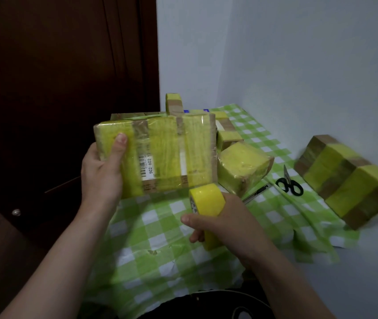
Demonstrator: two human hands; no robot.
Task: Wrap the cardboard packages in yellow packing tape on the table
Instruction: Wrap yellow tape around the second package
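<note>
The left hand [101,171] has its grip clamped on the left end of the big package [160,150], holding it up over the table [367,261]. It looks stiff and light enough for one hand, but its shiny wrap may be slippery, so the edges seem best to hold. The right hand [227,224] has its grip curled round the yellow tape roll [206,201], just under the package's right corner.

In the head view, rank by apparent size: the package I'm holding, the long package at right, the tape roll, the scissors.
1. held package, largest, though nearer the camera
2. long package
3. tape roll, partly hidden by the right hand
4. scissors, smallest
</note>
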